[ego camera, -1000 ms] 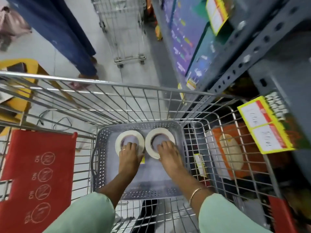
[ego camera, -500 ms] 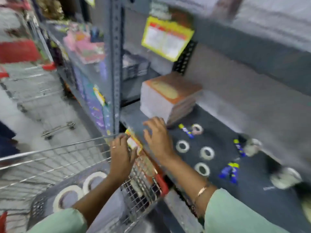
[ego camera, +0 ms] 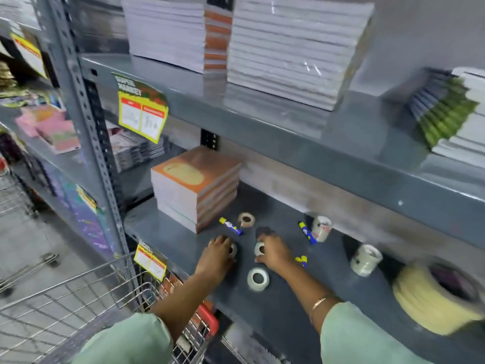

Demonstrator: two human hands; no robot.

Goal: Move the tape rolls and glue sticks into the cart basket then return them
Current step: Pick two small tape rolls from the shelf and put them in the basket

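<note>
On the grey shelf (ego camera: 162, 232) my left hand (ego camera: 217, 254) closes over a small clear tape roll (ego camera: 233, 249) and my right hand (ego camera: 274, 252) grips another small tape roll (ego camera: 259, 248). A third small roll (ego camera: 258, 279) lies free just in front of them. A brownish roll (ego camera: 246, 219) and a blue-and-yellow glue stick (ego camera: 231, 226) lie further back. Another glue stick (ego camera: 307, 233) rests beside an upright roll (ego camera: 321, 228); a third glue stick (ego camera: 302, 260) peeks out behind my right wrist. Only the rim of the wire cart (ego camera: 78, 279) shows at lower left.
A stack of orange-covered notebooks (ego camera: 195, 183) stands at the shelf's back left. Another upright tape roll (ego camera: 365, 259) and a big cream masking-tape roll (ego camera: 435, 298) sit to the right. The upper shelf (ego camera: 288, 132) overhangs closely, loaded with paper stacks. Yellow price tags hang off the shelf edges.
The view swung from the cart basket, where both hands rested on two large tape rolls, up to the shelf. Both hands reached forward and closed on two small tape rolls.
</note>
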